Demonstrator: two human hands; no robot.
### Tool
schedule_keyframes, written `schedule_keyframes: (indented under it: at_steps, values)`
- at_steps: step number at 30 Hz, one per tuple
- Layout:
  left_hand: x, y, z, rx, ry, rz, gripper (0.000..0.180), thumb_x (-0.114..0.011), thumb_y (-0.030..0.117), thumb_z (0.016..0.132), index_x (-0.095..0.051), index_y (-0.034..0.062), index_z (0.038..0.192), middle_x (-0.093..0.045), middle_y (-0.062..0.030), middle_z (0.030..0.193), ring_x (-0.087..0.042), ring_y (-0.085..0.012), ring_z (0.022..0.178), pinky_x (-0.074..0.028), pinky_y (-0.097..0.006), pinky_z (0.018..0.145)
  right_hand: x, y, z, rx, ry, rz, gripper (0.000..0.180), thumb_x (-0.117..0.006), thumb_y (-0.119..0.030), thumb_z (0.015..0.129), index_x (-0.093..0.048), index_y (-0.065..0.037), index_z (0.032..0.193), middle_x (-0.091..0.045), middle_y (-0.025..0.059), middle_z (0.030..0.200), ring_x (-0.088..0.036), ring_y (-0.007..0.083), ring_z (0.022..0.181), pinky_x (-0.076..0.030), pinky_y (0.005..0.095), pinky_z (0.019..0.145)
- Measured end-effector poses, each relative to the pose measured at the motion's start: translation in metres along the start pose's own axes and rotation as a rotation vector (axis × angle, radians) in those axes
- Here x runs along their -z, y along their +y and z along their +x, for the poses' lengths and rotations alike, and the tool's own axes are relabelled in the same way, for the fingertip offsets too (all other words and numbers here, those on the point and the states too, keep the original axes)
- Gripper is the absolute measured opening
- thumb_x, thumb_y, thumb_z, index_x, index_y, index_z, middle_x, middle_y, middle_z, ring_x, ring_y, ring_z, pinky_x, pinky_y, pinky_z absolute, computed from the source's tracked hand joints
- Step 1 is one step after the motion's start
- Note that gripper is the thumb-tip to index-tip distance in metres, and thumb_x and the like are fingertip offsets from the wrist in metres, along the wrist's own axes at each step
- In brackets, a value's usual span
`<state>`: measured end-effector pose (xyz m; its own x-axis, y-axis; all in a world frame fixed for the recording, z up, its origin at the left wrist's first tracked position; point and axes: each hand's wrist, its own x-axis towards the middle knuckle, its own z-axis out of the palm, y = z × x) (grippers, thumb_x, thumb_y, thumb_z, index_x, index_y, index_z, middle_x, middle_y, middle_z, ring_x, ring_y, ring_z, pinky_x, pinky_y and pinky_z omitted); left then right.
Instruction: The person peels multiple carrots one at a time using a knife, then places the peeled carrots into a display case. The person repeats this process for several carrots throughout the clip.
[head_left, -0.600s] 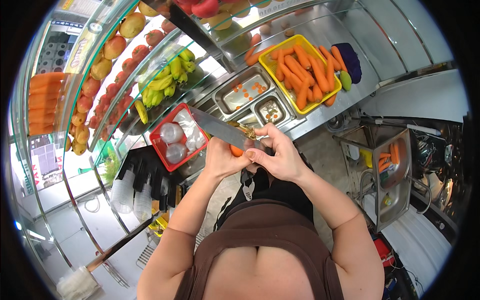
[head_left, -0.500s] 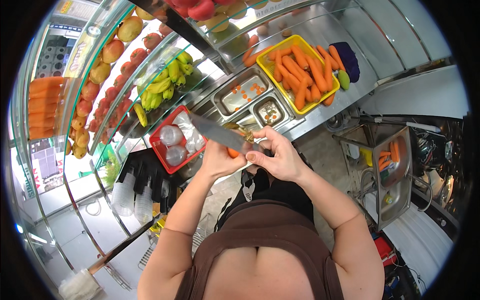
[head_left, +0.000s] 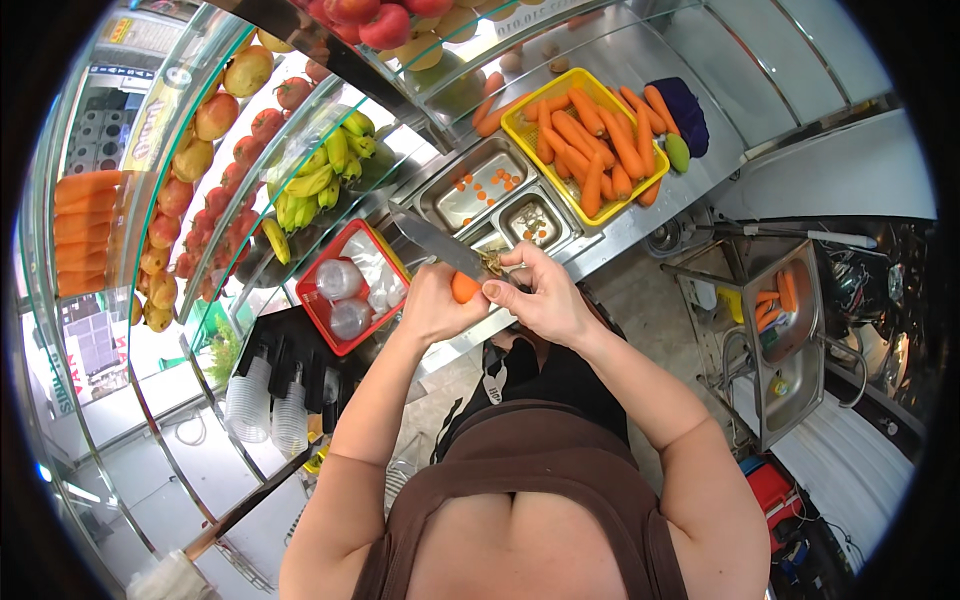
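My left hand (head_left: 432, 305) is closed around a short orange carrot (head_left: 465, 288), whose end shows between my fingers. My right hand (head_left: 540, 295) grips a large knife (head_left: 448, 247) by the handle, thumb pressed near the carrot. The grey blade points up and left, its edge against the carrot's top. Both hands are held close together over the edge of a steel counter (head_left: 700, 160), just below two sunken steel pans (head_left: 478, 190) that hold small carrot bits.
A yellow tray (head_left: 520, 125) piled with whole carrots sits on the counter. A red basket (head_left: 335, 325) holds clear lids. Bananas (head_left: 310, 185) and other fruit fill the glass display to the left. A small steel sink (head_left: 790, 350) with carrots stands to the right; cup stacks (head_left: 268, 410) are lower left.
The hands stay locked together on carrot and knife. The blade has shifted slightly along the carrot; the view has tilted a little, nothing was let go.
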<state>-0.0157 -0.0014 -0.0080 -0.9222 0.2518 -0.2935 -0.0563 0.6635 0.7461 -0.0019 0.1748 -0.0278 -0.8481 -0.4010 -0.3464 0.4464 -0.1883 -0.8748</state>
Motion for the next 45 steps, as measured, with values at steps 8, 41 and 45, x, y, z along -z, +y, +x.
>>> schedule_keyframes:
  at_steps: [8,41,45]
  values:
    - [-0.004,-0.020,0.003,-0.105,-0.065,0.009,0.035,-0.064,0.030,0.063,-0.062,-0.0003,0.081,-0.059,-0.0162,0.067,-0.061,-0.0293,0.064,-0.048,-0.036,0.063,0.003,0.012,0.007,0.067,-0.035,-0.044,0.032,-0.066,-0.025,0.084,-0.046,-0.002,0.094,-0.059,0.0042,0.068,-0.046,0.0030,0.060,-0.035,0.0202,0.051]
    - [0.093,-0.034,-0.086,-0.498,0.355,-1.723,0.044,-0.061,0.036,0.084,-0.045,0.0064,0.113,-0.052,-0.0134,0.117,-0.046,-0.0298,0.118,-0.036,-0.045,0.101,-0.096,-0.018,0.050,0.302,0.151,0.275,0.021,-0.060,-0.010,0.086,-0.051,0.000,0.102,-0.064,0.0197,0.093,-0.046,0.0081,0.043,-0.038,0.0193,0.038]
    - [0.116,-0.058,-0.124,-0.331,0.086,-1.384,0.086,-0.059,0.062,0.073,-0.037,0.0020,0.131,-0.041,-0.0218,0.132,-0.044,-0.0335,0.121,-0.049,-0.041,0.085,-0.100,-0.041,0.051,0.391,0.004,0.117,0.025,-0.061,-0.015,0.085,-0.050,0.001,0.101,-0.065,0.0190,0.089,-0.045,0.0076,0.043,-0.037,0.0182,0.039]
